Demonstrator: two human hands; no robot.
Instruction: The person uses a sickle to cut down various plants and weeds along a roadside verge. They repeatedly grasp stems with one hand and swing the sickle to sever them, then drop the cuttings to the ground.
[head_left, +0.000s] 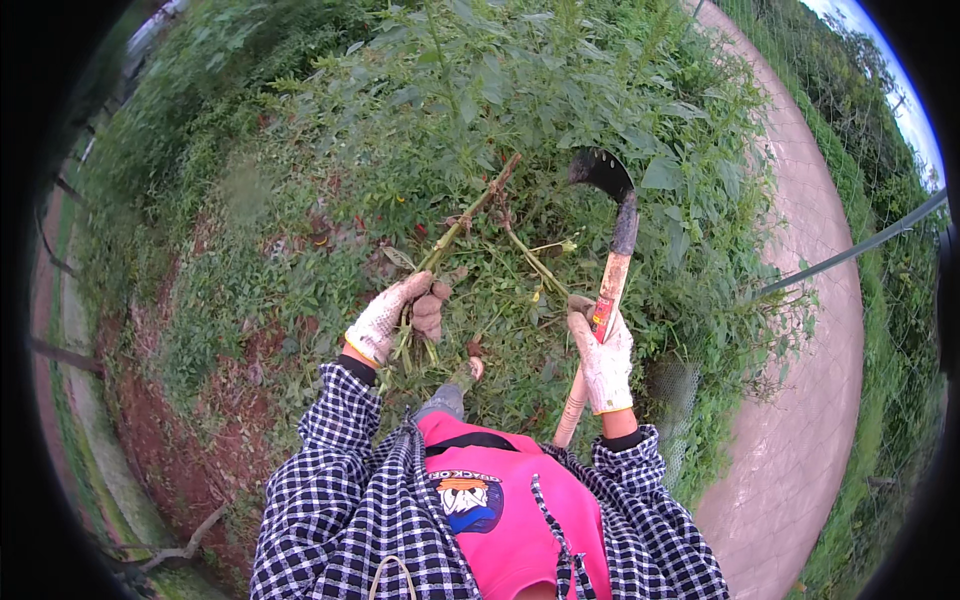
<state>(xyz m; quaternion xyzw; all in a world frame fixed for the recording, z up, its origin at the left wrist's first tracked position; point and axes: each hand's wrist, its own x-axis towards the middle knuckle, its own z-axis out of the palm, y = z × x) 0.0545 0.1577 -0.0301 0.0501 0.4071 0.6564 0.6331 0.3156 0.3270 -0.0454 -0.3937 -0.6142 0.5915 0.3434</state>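
My left hand (397, 311), in a soiled white knit glove, grips a thick green plant stem (454, 231) whose root end points up and away. My right hand (602, 349), in a matching glove, is closed around the wooden handle (613, 281) of a sickle. The sickle's dark curved blade (602, 171) is at the top, hooking to the left, and the handle runs down beside my body. A thinner stem (538, 264) with roots at its upper end meets my right fingers. The two root ends lie close together, and I cannot tell whether they touch.
Tall leafy weeds (540, 82) stand ahead, with low plants and a few red fruits around. Bare reddish soil (172, 427) shows at the left. A wire-mesh fence with a metal post (855, 251) runs along the right, near a pale path (802, 375). A branch (187, 544) lies at lower left.
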